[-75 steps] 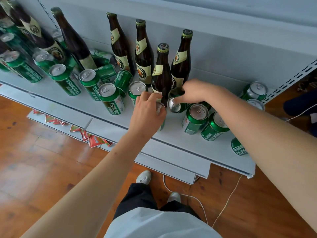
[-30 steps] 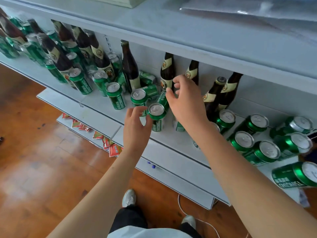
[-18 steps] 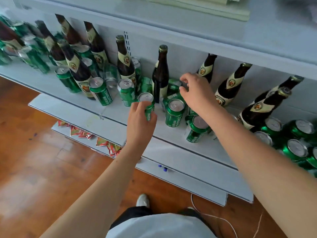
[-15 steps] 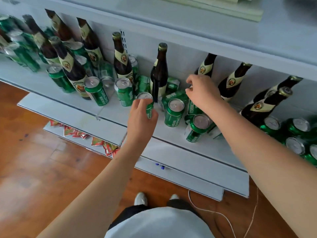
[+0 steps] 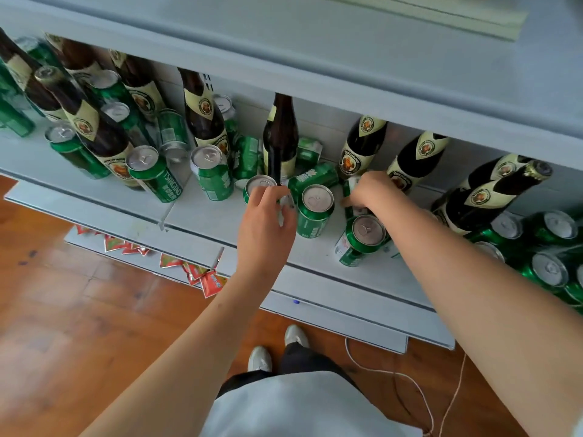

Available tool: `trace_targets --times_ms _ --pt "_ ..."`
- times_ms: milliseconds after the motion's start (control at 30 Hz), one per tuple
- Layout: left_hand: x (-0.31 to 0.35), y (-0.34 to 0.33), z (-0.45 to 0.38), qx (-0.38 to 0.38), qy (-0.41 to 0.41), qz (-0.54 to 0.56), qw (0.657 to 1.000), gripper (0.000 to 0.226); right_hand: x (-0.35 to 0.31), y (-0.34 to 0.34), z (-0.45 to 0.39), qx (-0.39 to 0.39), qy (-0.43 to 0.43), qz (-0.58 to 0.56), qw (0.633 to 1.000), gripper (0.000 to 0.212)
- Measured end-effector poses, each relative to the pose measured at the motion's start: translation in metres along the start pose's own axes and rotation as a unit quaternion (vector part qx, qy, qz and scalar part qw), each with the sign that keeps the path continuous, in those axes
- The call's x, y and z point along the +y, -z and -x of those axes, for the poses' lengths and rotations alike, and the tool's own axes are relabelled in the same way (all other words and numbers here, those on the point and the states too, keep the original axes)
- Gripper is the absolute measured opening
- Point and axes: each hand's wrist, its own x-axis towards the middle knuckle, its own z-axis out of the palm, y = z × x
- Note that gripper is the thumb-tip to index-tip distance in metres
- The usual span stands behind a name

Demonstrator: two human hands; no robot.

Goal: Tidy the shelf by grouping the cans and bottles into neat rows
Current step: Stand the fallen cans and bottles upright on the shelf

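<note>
Green beer cans and brown bottles crowd the grey shelf. My left hand is closed around an upright green can in front of a dark bottle. Right beside it stands another upright can, with a can lying on its side behind. My right hand curls over a green can further back, below two labelled bottles. A tilted can sits in front of that wrist. More upright cans line the left.
An upper shelf overhangs the bottles' tops. A cluster of cans fills the far right. Below, a lower shelf ledge holds red packets. A white cable trails on the wooden floor by my shoes.
My left hand kept its grip on the can by the dark bottle. My right hand dropped from the back of the shelf down onto a can among the front ones.
</note>
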Motion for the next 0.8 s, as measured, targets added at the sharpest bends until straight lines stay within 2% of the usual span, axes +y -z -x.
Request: trace_targets --times_ms 100,200,333,467,533,567,667,733,800 --pt "0.004 -0.001 0.000 0.005 -0.009 0.001 1.000 0.020 0.002 -0.003 0.001 -0.019 -0.003 -0.012 1.000 0.067" --pt "0.009 -0.002 -0.004 -0.005 -0.059 0.001 0.998 0.021 0.010 -0.002 -0.002 -0.047 -0.018 -0.065 0.997 0.074" --pt "0.017 -0.007 -0.023 -0.033 -0.092 -0.006 0.995 0.025 0.026 -0.001 0.001 -0.019 -0.008 -0.106 0.994 0.078" --pt "0.029 -0.018 -0.045 -0.119 -0.102 -0.057 0.986 0.036 0.030 0.019 0.008 -0.025 0.008 -0.068 0.997 0.073" --pt "0.033 -0.026 -0.055 -0.172 -0.104 -0.108 0.974 0.041 0.030 0.026 0.011 0.001 0.034 -0.057 0.998 0.061" --pt "0.034 -0.030 -0.060 -0.197 -0.098 -0.137 0.966 0.042 0.030 0.028 0.014 0.025 0.049 -0.056 0.997 0.055" --pt "0.033 -0.040 -0.065 -0.246 -0.028 -0.190 0.950 0.043 0.026 0.028 0.021 0.072 0.089 0.003 0.993 0.059" --pt "0.032 -0.043 -0.062 -0.253 0.023 -0.184 0.949 0.042 0.024 0.022 0.023 0.087 0.108 0.052 0.989 0.060" --pt "0.033 -0.045 -0.056 -0.244 0.041 -0.172 0.954 0.040 0.026 0.011 0.020 0.098 0.129 0.069 0.984 0.062"
